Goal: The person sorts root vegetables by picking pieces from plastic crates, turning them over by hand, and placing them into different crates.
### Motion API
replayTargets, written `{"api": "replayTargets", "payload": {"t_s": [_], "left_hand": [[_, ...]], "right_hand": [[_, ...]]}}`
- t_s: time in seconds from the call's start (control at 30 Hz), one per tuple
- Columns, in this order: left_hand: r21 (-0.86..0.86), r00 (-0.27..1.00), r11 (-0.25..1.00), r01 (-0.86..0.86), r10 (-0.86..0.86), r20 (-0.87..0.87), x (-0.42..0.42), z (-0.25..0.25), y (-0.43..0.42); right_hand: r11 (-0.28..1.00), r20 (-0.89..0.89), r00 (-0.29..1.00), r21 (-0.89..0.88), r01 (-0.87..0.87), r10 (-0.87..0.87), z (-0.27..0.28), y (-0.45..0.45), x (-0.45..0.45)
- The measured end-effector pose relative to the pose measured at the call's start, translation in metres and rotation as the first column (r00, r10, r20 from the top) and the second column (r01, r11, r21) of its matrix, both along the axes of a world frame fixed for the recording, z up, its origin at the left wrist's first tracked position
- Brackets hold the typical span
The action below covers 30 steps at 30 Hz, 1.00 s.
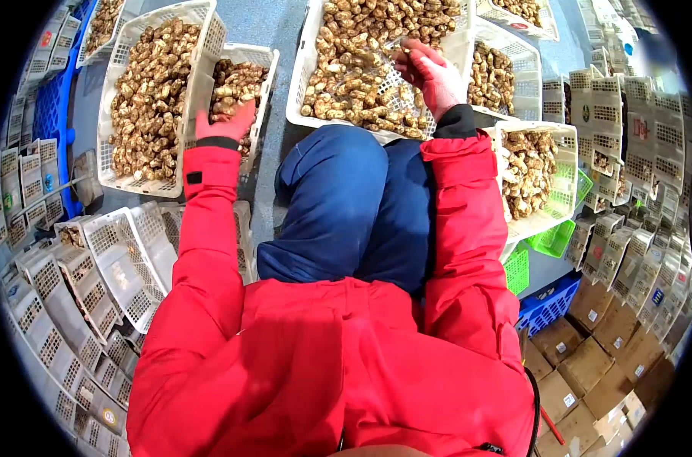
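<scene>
Fingers (416,55) of the right hand (439,85), upper right of centre: bent, above tubers (344,72) in a wide white crate (302,90); whether they grasp one, cannot tell. Left hand (228,122), upper left: lowered to tubers in a smaller white crate (265,58); its grip likewise cannot be told. Tubers: small, knobbly, brown with pale patches, heaped. Crates: rigid plastic, rectangular, perforated walls. Floor (266,23): blue-grey, speckled. Room: stacked white crates (669,145) at both edges; green baskets (553,238), blue crate (551,303) and brown cardboard boxes (587,367), lower right.
</scene>
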<state>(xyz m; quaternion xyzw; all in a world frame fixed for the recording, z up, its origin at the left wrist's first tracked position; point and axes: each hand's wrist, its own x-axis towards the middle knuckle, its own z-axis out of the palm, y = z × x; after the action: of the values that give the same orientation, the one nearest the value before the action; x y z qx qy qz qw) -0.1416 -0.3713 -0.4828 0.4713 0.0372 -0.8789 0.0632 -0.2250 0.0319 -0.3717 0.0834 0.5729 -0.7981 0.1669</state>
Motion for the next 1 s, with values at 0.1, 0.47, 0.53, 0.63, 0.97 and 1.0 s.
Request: {"api": "replayTargets", "payload": {"t_s": [0.1,0.47,0.53,0.63,0.97,1.0], "left_hand": [[-0.028,0.972,0.986,0.167,-0.160,0.171,0.035,0.001,-0.005],[-0.469,0.261,0.161,0.868,-0.953,0.155,-0.078,-0.013,0.164],[-0.354,0.291,0.211,0.911,-0.938,0.191,-0.085,-0.019,0.181],[-0.449,0.167,0.072,0.890,-0.970,0.176,-0.082,-0.010,0.192],[-0.372,0.156,0.093,0.923,-0.977,0.145,-0.088,-0.038,0.200],[-0.499,0.066,0.007,0.866,-0.993,0.101,-0.086,-0.036,0.194]], "right_hand": [[0.968,0.141,0.972,0.141,-0.210,0.190,-0.030,0.016,-0.008],[0.833,0.494,0.808,0.259,-0.489,0.321,-0.176,0.053,-0.012],[0.883,0.470,0.829,0.191,-0.430,0.302,-0.177,0.044,-0.004],[0.814,0.425,0.846,0.333,-0.475,0.320,-0.161,0.026,-0.005],[0.895,0.603,0.748,0.122,-0.429,0.277,-0.194,0.015,-0.020],[0.905,0.591,0.761,0.118,-0.410,0.268,-0.180,0.008,-0.023]]}}
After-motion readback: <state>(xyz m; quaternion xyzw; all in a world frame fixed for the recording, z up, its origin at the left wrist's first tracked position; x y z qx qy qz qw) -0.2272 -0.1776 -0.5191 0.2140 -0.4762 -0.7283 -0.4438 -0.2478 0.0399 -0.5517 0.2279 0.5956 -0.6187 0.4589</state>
